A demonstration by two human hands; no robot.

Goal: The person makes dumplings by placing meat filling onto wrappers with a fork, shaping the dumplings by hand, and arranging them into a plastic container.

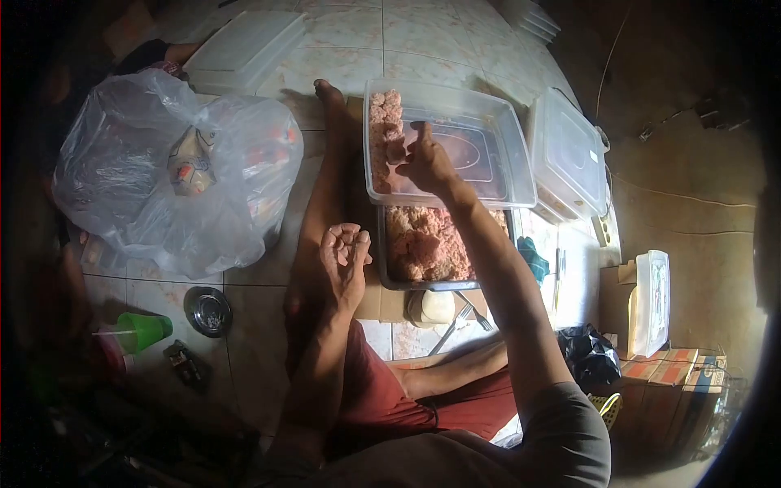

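My right hand [429, 167] is over a clear plastic container [488, 191], its thumb and index finger apart, with nothing seen between them. Close to its fingertips, rounded lumps of pink minced meat [386, 122] line the container's left side. The container rests across the far part of a metal tray [390, 281] that holds a large mass of raw minced meat [427, 248]. My left hand [346, 250] hovers left of the tray, palm up, fingers loosely curled and apart from the thumb. I see nothing in it.
Lidded clear boxes [569, 154] stand to the right. Two forks [455, 325] and a pale rounded object [438, 307] lie before the tray. A big clear plastic bag [122, 187], a green cup [149, 328] and a metal lid [208, 311] are left. Another person's arm [181, 54] reaches in at upper left.
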